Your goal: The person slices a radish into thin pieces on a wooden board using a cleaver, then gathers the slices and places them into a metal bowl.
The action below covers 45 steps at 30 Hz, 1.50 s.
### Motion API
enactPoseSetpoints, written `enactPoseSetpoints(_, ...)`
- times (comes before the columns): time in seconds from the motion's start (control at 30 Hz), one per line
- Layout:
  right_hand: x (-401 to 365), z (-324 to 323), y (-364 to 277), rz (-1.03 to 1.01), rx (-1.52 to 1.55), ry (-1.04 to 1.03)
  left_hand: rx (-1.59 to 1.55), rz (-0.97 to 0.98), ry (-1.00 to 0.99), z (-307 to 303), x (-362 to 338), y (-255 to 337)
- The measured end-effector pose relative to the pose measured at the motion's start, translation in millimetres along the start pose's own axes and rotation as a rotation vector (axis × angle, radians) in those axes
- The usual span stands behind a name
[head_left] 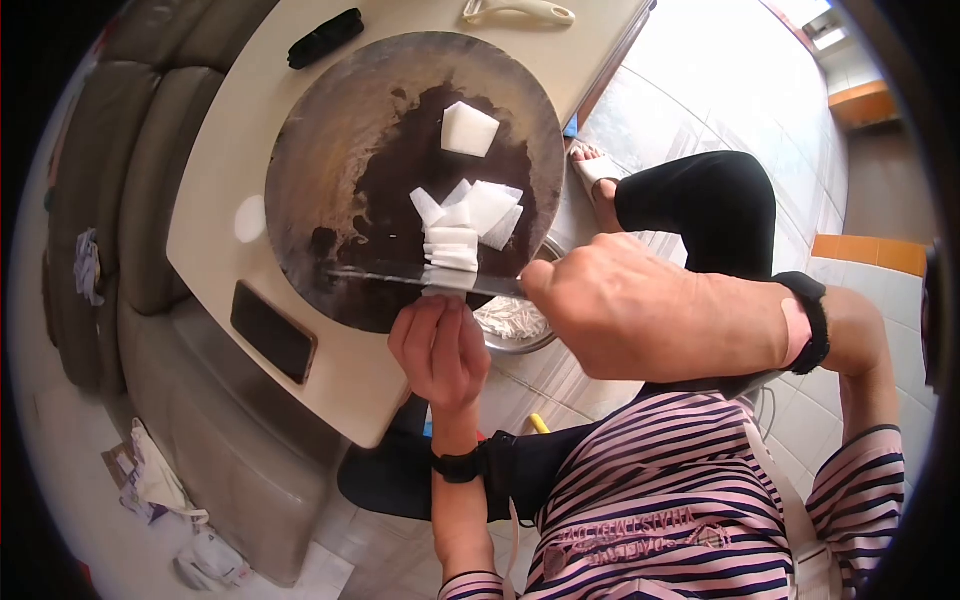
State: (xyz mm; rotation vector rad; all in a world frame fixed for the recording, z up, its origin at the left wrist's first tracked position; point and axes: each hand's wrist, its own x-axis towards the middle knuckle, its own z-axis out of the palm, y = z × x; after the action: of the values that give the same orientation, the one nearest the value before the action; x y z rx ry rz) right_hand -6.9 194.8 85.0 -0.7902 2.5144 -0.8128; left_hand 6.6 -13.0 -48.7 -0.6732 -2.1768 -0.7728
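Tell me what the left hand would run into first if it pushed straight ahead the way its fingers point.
Most likely the knife blade, held by the right hand, which crosses just ahead of the left hand. The stacked white slices lie just beyond it. Height is hard to judge.

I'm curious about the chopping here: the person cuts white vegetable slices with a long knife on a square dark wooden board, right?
Not quite. The dark wooden board is round, not square, as the head view shows. The rest holds: the right hand holds the long knife across the white vegetable slices on that board.
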Motion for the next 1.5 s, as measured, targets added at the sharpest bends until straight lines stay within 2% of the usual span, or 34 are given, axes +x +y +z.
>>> enactPoseSetpoints(0.4, -16.1, -7.1, -5.1, -0.128, -0.073, -0.020, 0.053, 0.000, -0.039, -2.8, -7.5, -3.1)
enactPoseSetpoints(0.47, -15.0, -11.4, -6.3, -0.141, -0.058, -0.072, 0.037, -0.012, -0.026, -2.0, -5.9, -2.1)
enactPoseSetpoints(0.7, 17.8, 7.7, -8.7, -0.151, -0.029, -0.012, 0.007, -0.042, -0.017, -3.8, -10.4, -2.3)
enactPoseSetpoints(0.9, 17.8, 8.4, -2.6, -0.071, 0.013, 0.023, 0.027, 0.035, -0.020, -3.3, -5.0, -3.4)
enactPoseSetpoints(0.97, 10.5, 2.8, -1.6, 0.014, 0.016, -0.039, -0.023, 0.030, -0.013, -0.8, -4.7, -3.8)
enactPoseSetpoints(1.1, -6.2, -0.2, 1.7, -0.007, 0.025, 0.007, 0.011, 0.015, -0.002, -1.3, -3.4, -0.8)
enactPoseSetpoints(1.2, -12.7, -3.1, 0.3, -0.112, 0.023, 0.050, 0.036, 0.021, -0.012, -2.8, -5.2, -3.0)
enactPoseSetpoints(1.4, -14.6, -4.6, 0.4, -0.155, -0.059, -0.002, 0.050, 0.041, 0.014, -2.2, -8.3, -5.4)
enactPoseSetpoints(1.5, -14.7, -6.6, -3.7, -0.103, -0.050, -0.060, 0.046, 0.018, -0.023, -3.1, -11.8, -4.7)
